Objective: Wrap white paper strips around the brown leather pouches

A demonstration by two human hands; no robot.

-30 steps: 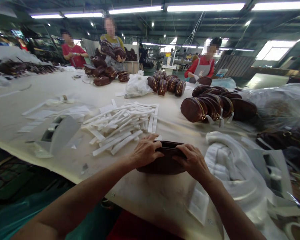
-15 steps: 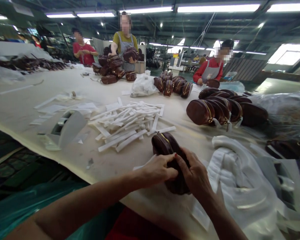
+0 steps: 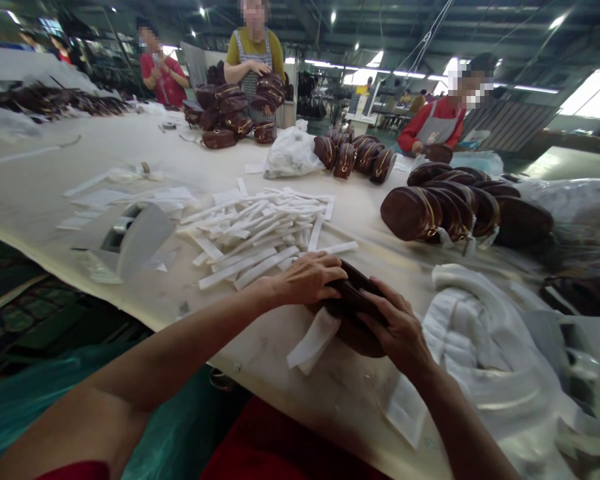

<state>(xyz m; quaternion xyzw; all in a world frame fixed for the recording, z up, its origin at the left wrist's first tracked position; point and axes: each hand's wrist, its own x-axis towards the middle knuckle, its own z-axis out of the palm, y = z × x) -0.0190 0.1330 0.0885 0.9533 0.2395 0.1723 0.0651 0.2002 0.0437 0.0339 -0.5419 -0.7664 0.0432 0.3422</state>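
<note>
A dark brown leather pouch [image 3: 357, 333] lies tilted on its side over the table near its front edge. My left hand [image 3: 310, 277] grips its far left rim with curled fingers. On the right side, my right hand [image 3: 397, 323] holds it, fingers laid over the upper edge. A white strip [image 3: 314, 341] sticks out from the pouch toward me, folded double at its loose end. Just beyond my left hand is a heap of white strips [image 3: 260, 230]. The pouch's underside is hidden.
A tape dispenser [image 3: 130, 240] stands left, another [image 3: 575, 360] far right. White foam sheeting [image 3: 473, 340] is bunched beside my right arm. Finished-looking brown pouches [image 3: 410, 213] stand in rows behind it. Three co-workers, one in a checked apron [image 3: 253, 57], stand across the table [image 3: 220, 160].
The pouch has turned from upright with its zipper up to lying tilted, and a white strip now shows at it. My left hand has shifted up and left. The camera view has dipped.
</note>
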